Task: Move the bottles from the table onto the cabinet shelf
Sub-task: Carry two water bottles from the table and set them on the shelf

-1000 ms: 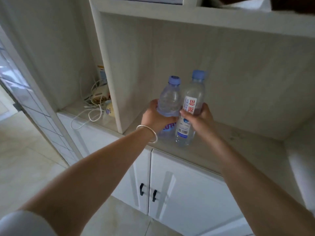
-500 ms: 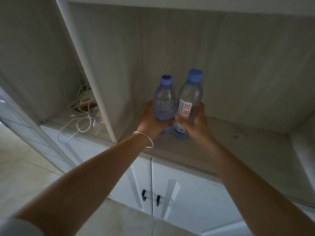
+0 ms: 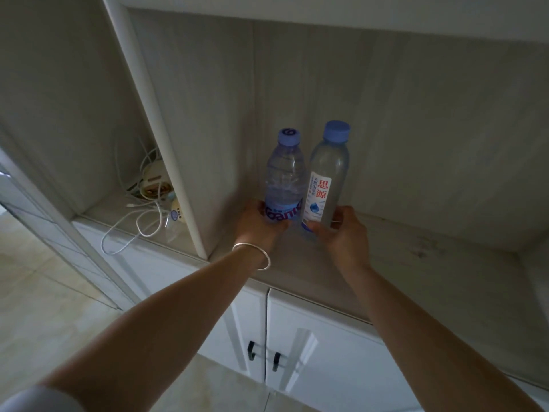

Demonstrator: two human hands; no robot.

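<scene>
Two clear water bottles with blue caps stand side by side, deep in the cabinet shelf [image 3: 430, 263] near its back wall. The left bottle [image 3: 285, 176] has a blue label band, and my left hand [image 3: 257, 226], with a silver bangle on the wrist, grips its lower part. The right bottle [image 3: 326, 176] has a white label with red characters, and my right hand [image 3: 344, 230] holds it low down. Both bottles are upright; my hands hide their bases, so I cannot tell whether they rest on the shelf.
A vertical divider panel [image 3: 166, 162] bounds the shelf on the left. Beyond it lies a tangle of white cables and a charger [image 3: 148, 197]. Below the shelf are white cabinet doors with black handles [image 3: 264, 352]. Tiled floor lies at lower left.
Both hands have pushed the bottles further back into the shelf, and the hands have slid lower on the bottles. The view has moved closer to the cabinet.
</scene>
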